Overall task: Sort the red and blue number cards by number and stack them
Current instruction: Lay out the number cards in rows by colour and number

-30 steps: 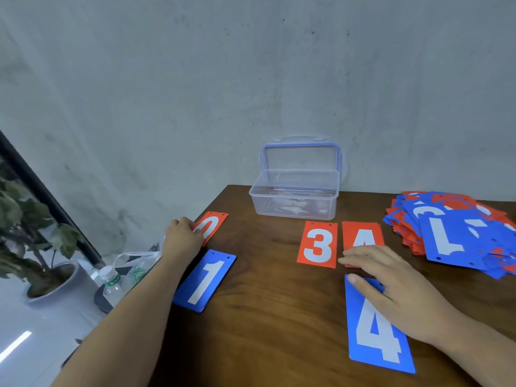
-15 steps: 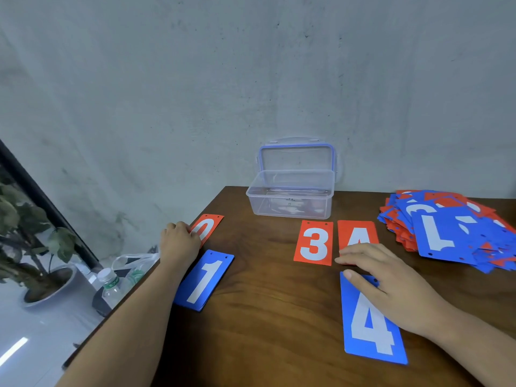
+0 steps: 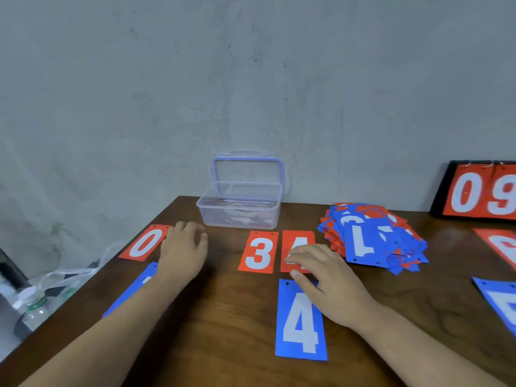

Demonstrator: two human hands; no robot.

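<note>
A red 0 card (image 3: 145,243) lies near the table's left edge. Just right of it my left hand (image 3: 183,250) hovers with loosely curled fingers, holding nothing. My left forearm covers most of a blue 1 card (image 3: 131,289). A red 3 card (image 3: 258,252) and a red 4 card (image 3: 297,241) lie side by side in the middle. My right hand (image 3: 325,277) rests flat across the red 4 and the top of a blue 4 card (image 3: 301,321). A messy pile of red and blue cards (image 3: 374,237) sits to the right.
An open clear plastic box (image 3: 240,208) stands at the back against the wall. A scoreboard showing 09 (image 3: 480,192) leans at the far right, with a red card (image 3: 499,244) and a blue card (image 3: 499,300) below it. A water bottle (image 3: 33,303) is off the table's left edge.
My left hand has left the red 0 card and moved right, over bare table. The view has swung right, showing the scoreboard. My right hand stays on the two 4 cards.
</note>
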